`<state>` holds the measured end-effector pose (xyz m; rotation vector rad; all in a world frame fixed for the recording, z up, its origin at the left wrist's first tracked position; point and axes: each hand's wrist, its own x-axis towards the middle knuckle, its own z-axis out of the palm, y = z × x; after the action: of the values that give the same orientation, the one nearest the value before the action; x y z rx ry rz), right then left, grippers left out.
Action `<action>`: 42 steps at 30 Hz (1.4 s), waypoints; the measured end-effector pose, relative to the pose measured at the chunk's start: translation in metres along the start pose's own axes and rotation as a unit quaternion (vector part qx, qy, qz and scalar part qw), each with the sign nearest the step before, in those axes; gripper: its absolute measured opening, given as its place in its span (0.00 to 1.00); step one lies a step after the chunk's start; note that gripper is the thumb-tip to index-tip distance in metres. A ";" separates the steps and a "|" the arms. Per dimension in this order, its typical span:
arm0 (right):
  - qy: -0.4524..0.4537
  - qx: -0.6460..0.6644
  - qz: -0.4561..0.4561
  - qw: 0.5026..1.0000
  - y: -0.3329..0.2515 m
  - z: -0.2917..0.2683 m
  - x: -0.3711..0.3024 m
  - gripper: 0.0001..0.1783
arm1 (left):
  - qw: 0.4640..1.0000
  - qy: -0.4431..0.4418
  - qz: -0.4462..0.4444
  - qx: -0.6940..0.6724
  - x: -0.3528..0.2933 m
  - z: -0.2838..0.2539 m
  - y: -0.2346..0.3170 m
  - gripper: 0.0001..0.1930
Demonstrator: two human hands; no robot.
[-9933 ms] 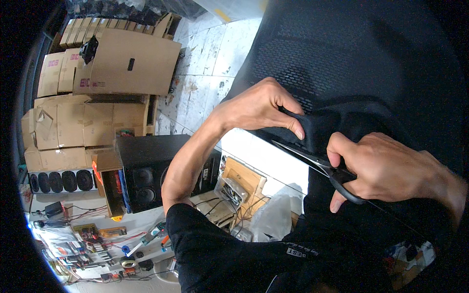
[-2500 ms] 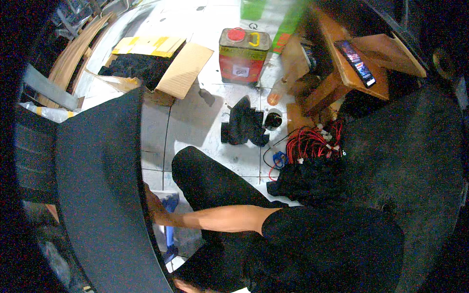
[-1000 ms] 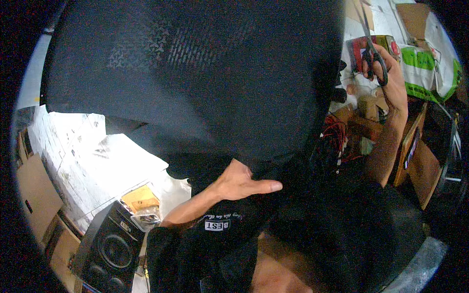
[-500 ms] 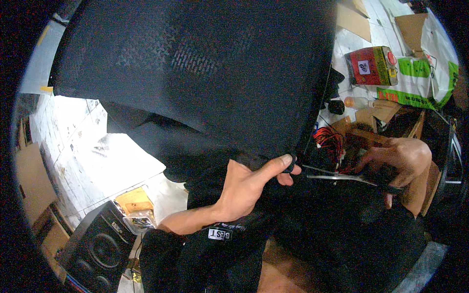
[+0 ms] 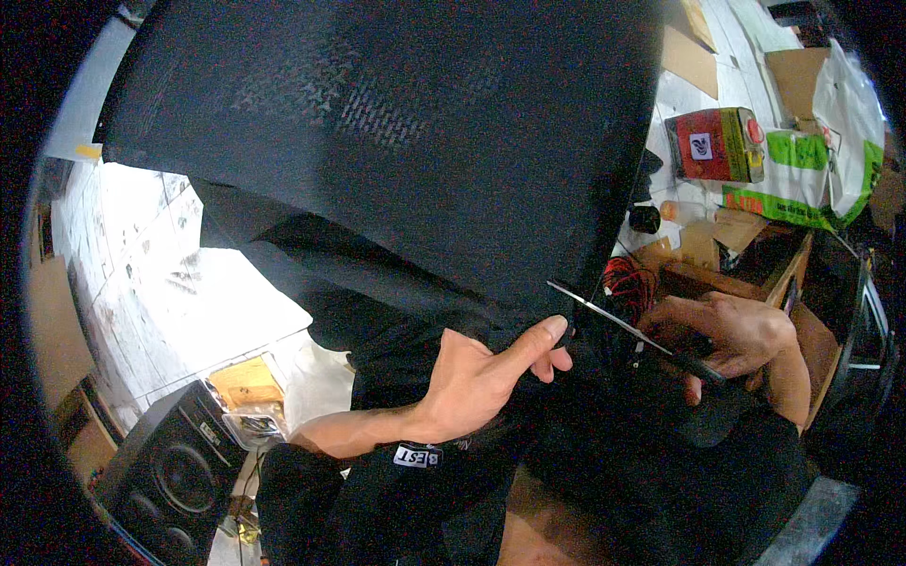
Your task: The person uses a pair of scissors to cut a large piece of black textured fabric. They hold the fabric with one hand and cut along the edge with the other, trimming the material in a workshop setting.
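Left hand [image 5: 477,382] pinches the black fabric's [image 5: 406,141] lower edge; right hand [image 5: 731,335] grips scissors [image 5: 632,330], blades at that edge.

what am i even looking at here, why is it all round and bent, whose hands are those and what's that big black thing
There is one view, from a wide fisheye camera worn on a person's head and looking down, which is why straight edges bend. The hands are that person's own. The left hand pinches the lower edge of a large panel covered in black fabric. The right hand holds a pair of scissors, blades open, tips at that same edge. Around them on the pale floor are a black speaker, a red tin can, cardboard pieces and a coil of red wire.
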<state>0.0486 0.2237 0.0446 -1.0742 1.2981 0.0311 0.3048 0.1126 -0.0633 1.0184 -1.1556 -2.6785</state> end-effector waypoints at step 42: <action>0.020 0.235 -0.005 0.972 -0.006 0.001 0.046 0.26 | 0.998 -0.031 0.040 -0.037 0.001 0.001 0.000 0.11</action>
<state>0.0682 0.1966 0.0121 -0.6753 1.2541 -0.2950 0.3033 0.1127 -0.0635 0.8651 -1.0749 -2.6854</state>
